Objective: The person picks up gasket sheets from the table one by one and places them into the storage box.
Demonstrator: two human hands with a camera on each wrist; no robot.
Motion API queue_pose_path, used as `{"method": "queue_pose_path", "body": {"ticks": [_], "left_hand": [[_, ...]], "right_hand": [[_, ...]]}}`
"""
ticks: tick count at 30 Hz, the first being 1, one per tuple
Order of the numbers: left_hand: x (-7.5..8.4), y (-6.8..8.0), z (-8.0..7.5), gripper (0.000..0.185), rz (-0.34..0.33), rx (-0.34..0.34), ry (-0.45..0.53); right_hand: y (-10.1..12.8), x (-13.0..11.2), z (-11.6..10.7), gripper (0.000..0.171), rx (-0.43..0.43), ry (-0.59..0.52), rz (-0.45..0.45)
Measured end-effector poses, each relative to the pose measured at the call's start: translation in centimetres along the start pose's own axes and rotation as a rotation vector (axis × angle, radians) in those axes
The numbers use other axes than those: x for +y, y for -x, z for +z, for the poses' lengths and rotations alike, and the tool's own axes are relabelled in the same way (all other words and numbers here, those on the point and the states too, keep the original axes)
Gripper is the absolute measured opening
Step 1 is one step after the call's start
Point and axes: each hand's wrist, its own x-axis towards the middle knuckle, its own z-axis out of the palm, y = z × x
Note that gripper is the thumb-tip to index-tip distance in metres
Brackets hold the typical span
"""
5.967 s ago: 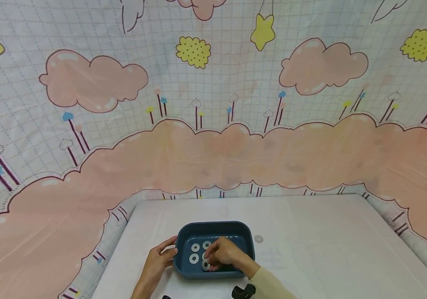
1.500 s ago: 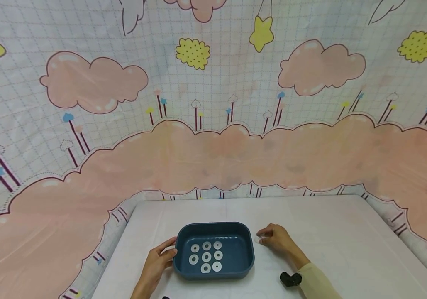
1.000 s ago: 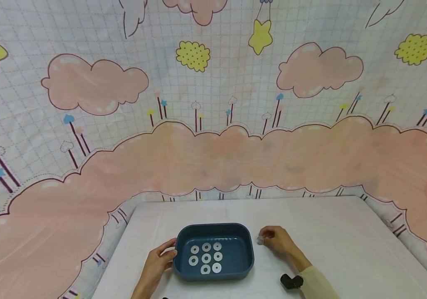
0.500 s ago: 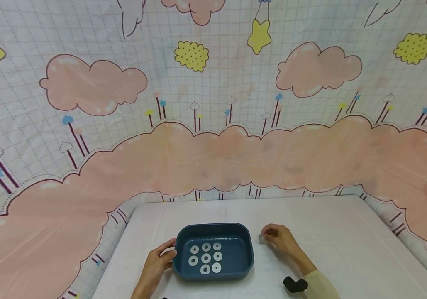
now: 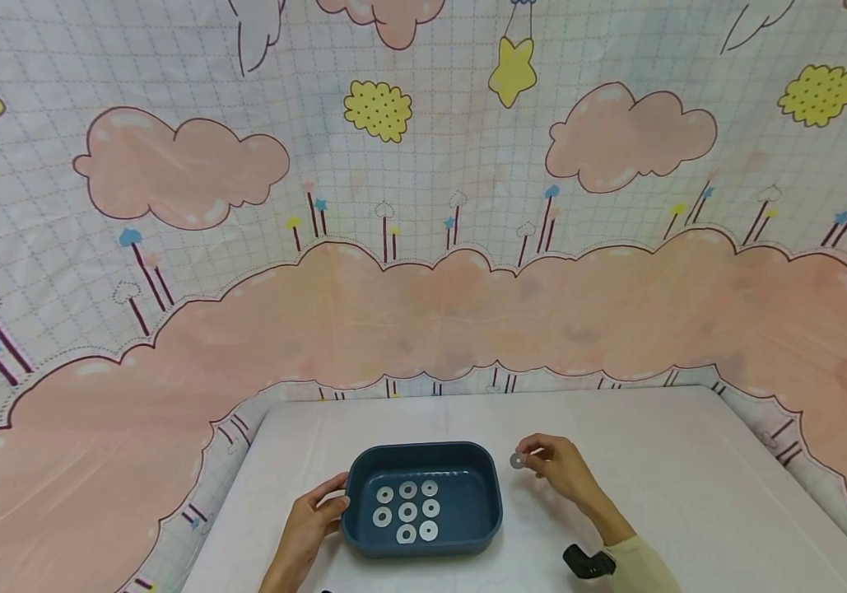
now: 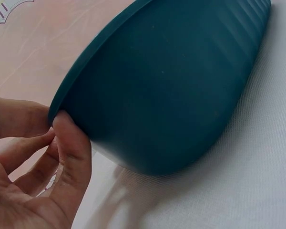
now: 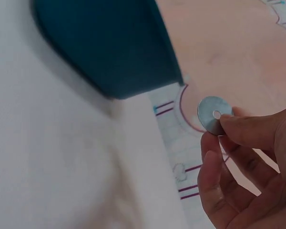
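Washers are what we are handling here: our right hand pinches one flat metal washer between thumb and fingertips, lifted off the white table just to the right of the blue tray. Our left hand grips the tray's left rim, thumb pressed against the outer wall, steadying it. Seven washers lie flat inside the tray in neat rows and columns, with an open spot in the near left corner of the grid. We judge the step in hand to be carrying this washer over the rim to join the others. That move calls for a short sideways reach, clearing the tray's wall, then setting the washer down flat beside its neighbours without knocking them out of line.
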Motion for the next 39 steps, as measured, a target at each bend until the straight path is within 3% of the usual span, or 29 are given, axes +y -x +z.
{"method": "queue_pose_path", "body": {"ticks": [12, 26, 39], "left_hand": [[0.0, 0.1, 0.0, 0.047, 0.003, 0.004, 0.004], [-0.2, 0.0, -0.2, 0.048, 0.0, -0.003, 0.005], [-0.2, -0.1, -0.4, 0.047, -0.011, -0.008, -0.012]], "right_hand": [[0.2, -4.1, 0.1, 0.015, -0.011, -0.082, -0.011], [-0.4, -5.6, 1.9, 0.014, -0.076, -0.167, -0.004], [-0.6, -6.7, 4.3, 0.014, -0.164, -0.16, -0.016]]}}
